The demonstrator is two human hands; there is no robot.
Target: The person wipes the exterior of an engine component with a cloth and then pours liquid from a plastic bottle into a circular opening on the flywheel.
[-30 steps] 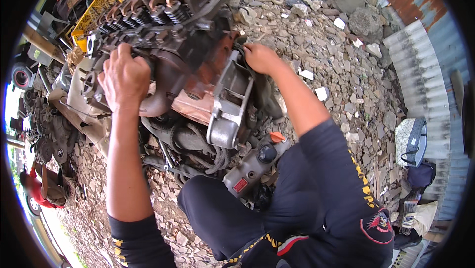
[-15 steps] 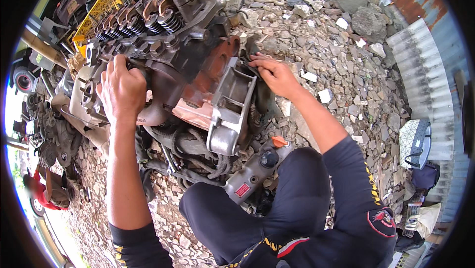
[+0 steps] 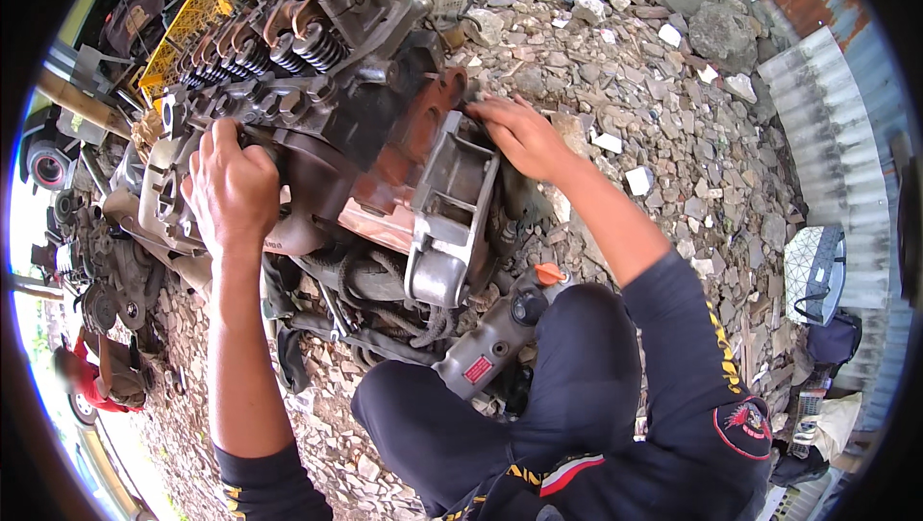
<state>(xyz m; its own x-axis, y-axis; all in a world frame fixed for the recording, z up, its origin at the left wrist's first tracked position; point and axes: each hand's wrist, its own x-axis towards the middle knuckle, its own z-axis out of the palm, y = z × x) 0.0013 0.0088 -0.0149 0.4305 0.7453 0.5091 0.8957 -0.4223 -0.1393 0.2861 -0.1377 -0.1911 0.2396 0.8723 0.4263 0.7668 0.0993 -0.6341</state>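
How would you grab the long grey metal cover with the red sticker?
Probably around the middle of the grey cover, from above: its top faces up, its body is long and narrow, and the right knee crowds its right end.

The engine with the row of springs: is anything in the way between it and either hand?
Nothing visible is. The left hand lies against the engine, and the right hand is at the upper end of its grey metal housing. What sits directly under either hand is hidden.
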